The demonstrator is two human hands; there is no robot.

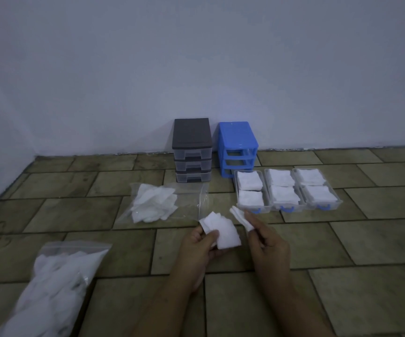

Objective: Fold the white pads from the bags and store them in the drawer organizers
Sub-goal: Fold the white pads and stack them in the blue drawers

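My left hand (200,248) holds a small stack of white pads (223,229) between thumb and fingers, low over the tiled floor. To its right, my right hand (265,237) pinches a folded white pad (240,215) that points up and left. Just beyond the hands lies a clear zip bag (191,198) with loose white pads (154,203) in it. Three clear drawers with blue handles (253,190) (284,188) (316,186) sit side by side on the floor, each filled with folded pads.
A blue organizer frame (237,144) with its slots empty stands by the wall, beside a dark-topped organizer (192,149) with three clear drawers shut. A second, fuller bag of pads (55,285) lies at the lower left. The floor is of brown tiles.
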